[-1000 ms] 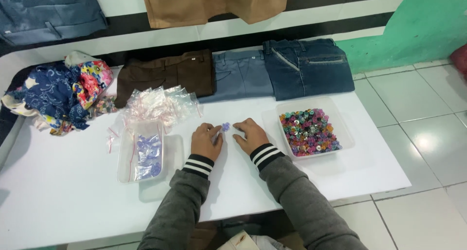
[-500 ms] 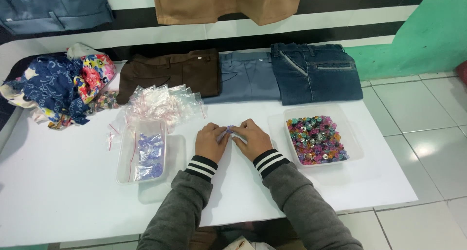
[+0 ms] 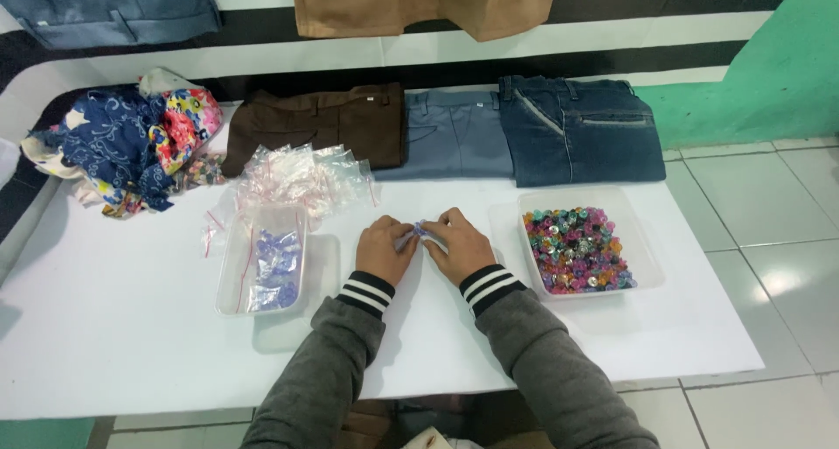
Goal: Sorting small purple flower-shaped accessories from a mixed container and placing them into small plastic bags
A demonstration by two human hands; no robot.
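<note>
Just ahead of the person, near the middle of the white bench (image 3: 131, 344), a small clear bag (image 3: 419, 233) with something bluish inside is pinched between both hands. The left hand (image 3: 384, 250) is closed narrowly on the bag's left end, and the right hand (image 3: 459, 243) is closed on its right end — fingertips meet over it, so little of the bag itself can be seen. Its long axis appears to run left to right, from one hand across to the other, and it is held low, at or just above the bench surface; contact with the bench cannot be told. Neither hand is nearer than the other: the bag lies between them, right at the fingertips.

To the right of the right hand, just beside it, a clear plastic tray (image 3: 642, 239) filled with small multicoloured beads (image 3: 577, 250) is set on the bench. To the left of the left hand, a little apart, a second clear tray (image 3: 229, 278) is placed, with filled purple-blue bags (image 3: 273, 270) lying in it. Behind that tray a loose heap of empty clear bags (image 3: 301, 176) is piled. Along the far edge of the bench, folded trousers are laid side by side — brown (image 3: 319, 125), grey-blue (image 3: 454, 134) and dark denim (image 3: 577, 130) — and a bundle of patterned cloth (image 3: 122, 147) is heaped at the far left corner.
</note>
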